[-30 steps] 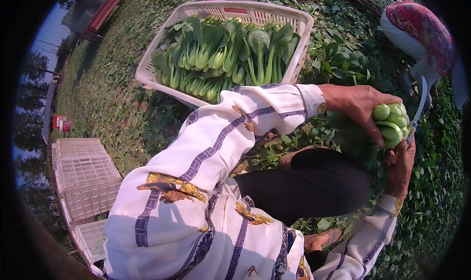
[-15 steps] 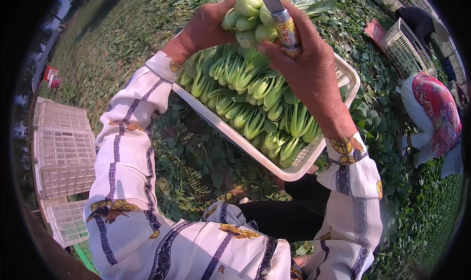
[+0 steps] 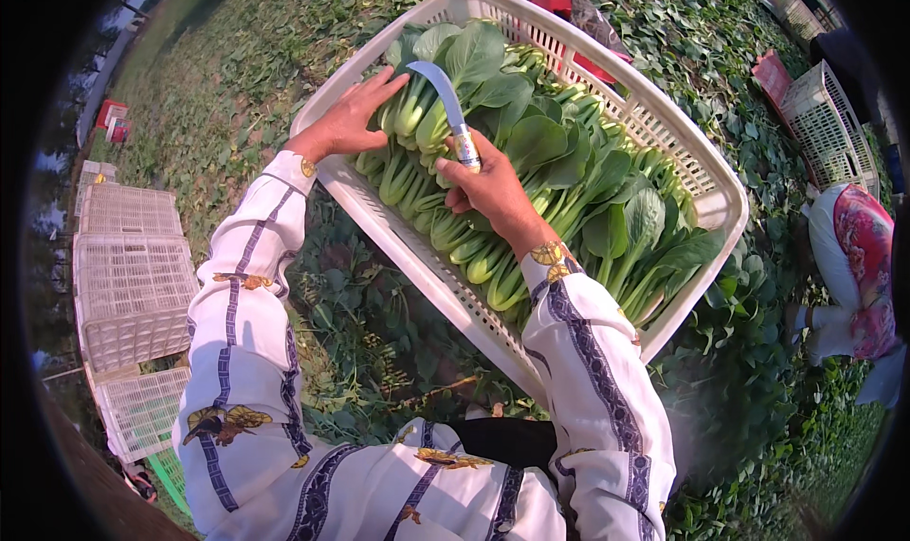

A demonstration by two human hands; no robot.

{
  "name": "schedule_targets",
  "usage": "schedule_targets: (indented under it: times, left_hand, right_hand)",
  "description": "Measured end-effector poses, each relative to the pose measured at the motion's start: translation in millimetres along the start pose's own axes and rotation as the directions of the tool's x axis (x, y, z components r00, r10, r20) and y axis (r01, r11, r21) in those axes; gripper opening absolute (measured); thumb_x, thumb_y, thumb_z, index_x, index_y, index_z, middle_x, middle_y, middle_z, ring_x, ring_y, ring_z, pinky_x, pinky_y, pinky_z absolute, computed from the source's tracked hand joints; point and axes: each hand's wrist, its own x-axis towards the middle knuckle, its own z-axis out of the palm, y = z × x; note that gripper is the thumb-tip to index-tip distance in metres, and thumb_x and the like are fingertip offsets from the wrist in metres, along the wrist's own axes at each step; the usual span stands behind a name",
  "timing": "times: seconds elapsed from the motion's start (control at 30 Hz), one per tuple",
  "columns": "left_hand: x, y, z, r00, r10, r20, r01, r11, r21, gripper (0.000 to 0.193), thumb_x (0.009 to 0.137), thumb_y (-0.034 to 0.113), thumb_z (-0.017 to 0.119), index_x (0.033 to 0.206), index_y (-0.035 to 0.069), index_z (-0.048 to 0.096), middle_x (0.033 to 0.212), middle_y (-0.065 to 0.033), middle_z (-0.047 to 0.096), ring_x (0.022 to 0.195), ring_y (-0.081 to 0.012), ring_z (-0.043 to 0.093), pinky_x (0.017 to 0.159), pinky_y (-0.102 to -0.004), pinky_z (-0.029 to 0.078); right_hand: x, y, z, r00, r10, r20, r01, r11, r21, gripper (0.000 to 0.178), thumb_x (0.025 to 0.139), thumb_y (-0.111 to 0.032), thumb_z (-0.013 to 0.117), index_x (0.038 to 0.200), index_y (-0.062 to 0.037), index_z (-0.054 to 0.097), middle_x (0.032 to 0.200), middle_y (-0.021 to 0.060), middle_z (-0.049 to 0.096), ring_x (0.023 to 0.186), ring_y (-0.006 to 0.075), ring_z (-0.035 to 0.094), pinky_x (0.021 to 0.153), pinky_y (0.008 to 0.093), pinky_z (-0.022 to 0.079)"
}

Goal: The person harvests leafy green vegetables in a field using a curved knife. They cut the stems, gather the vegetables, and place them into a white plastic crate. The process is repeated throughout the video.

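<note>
A white plastic crate (image 3: 720, 185) holds rows of bok choy (image 3: 559, 147) with pale green stems and dark leaves. At its left end my left hand (image 3: 353, 116) rests with fingers apart against the bunch of bok choy (image 3: 414, 114) there. In my right hand (image 3: 491, 183) is a small curved knife (image 3: 445, 100), its patterned handle gripped near the thumb and its blade pointing up and away to the left. The right hand's lower fingers are over the stems, partly hidden.
Stacked white crates (image 3: 133, 275) stand at the left, with a green one (image 3: 169, 479) below. Leafy ground cover surrounds the crate. At the right, a person in a red flowered garment (image 3: 863, 256) bends beside another crate (image 3: 825, 124). A red object (image 3: 573, 10) lies behind my crate.
Both hands have come down into the crate from above it, and the held bok choy bunch is now laid at its left end. My left hand has let go; the knife stays in my right.
</note>
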Motion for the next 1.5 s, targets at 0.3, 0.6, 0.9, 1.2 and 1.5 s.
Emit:
schedule_targets:
  times: [0.3, 0.6, 0.9, 1.2, 1.5]
  left_hand:
    - [98, 111, 123, 0.95, -0.207, -0.232, 0.176, 0.974, -0.145, 0.055, 0.091, 0.05, 0.042, 0.137, 0.021, 0.038, 0.142, -0.0218, 0.031, 0.129, -0.0374, 0.032, 0.103, -0.0462, 0.029]
    - [79, 339, 154, 0.993, -0.036, -0.112, 0.06, 0.974, 0.217, 0.04, 0.095, 0.03, 0.04, 0.128, 0.009, 0.045, 0.137, -0.0164, 0.037, 0.122, -0.0378, 0.037, 0.104, -0.0425, 0.029]
    - [48, 658, -3, 0.985, -0.029, -0.168, 0.086, 0.935, 0.343, 0.059, 0.079, 0.04, 0.062, 0.122, 0.0, 0.051, 0.119, -0.0215, 0.053, 0.112, -0.0376, 0.049, 0.097, -0.0419, 0.038]
    - [62, 1398, 246, 0.536, 0.841, 0.068, -0.775, 0.523, -0.355, 0.025, 0.081, 0.005, 0.061, 0.105, 0.006, 0.059, 0.099, -0.0069, 0.062, 0.078, -0.015, 0.062, 0.063, -0.0259, 0.049]
    - [142, 1797, 572, 0.064, 0.969, 0.239, -0.997, 0.055, 0.047, 0.016, 0.076, 0.003, 0.052, 0.085, -0.001, 0.064, 0.106, -0.0183, 0.058, 0.078, -0.0318, 0.064, 0.065, -0.0374, 0.053]
  right_hand:
    - [-86, -43, -85, 0.982, -0.096, -0.161, 0.119, 0.983, 0.139, 0.033, 0.083, -0.015, 0.059, 0.111, -0.002, 0.049, 0.08, 0.0046, 0.056, 0.055, 0.0115, 0.058, 0.051, 0.0255, 0.051]
    - [-555, -178, -254, 0.911, -0.403, -0.082, 0.316, 0.814, -0.487, 0.043, 0.079, -0.009, 0.061, 0.119, -0.0013, 0.05, 0.074, 0.0061, 0.058, 0.056, 0.0114, 0.057, 0.053, 0.0267, 0.049]
    - [-1010, 29, -443, -0.011, -0.104, -0.995, 0.258, 0.96, -0.103, 0.032, 0.093, -0.038, 0.049, 0.095, -0.0063, 0.046, 0.066, 0.0025, 0.056, 0.037, 0.0052, 0.042, 0.032, 0.0207, 0.03]
    - [-1153, 188, -733, -0.221, 0.107, -0.969, 0.51, 0.86, -0.022, 0.026, 0.093, -0.031, 0.052, 0.097, -0.0057, 0.048, 0.06, -0.0008, 0.049, 0.038, 0.0056, 0.042, 0.032, 0.0209, 0.031]
    - [-1247, 271, -996, -0.266, 0.15, -0.952, 0.597, 0.801, -0.041, 0.023, 0.09, -0.02, 0.056, 0.105, -0.0033, 0.048, 0.063, 0.0013, 0.049, 0.041, 0.0071, 0.042, 0.035, 0.0227, 0.031]
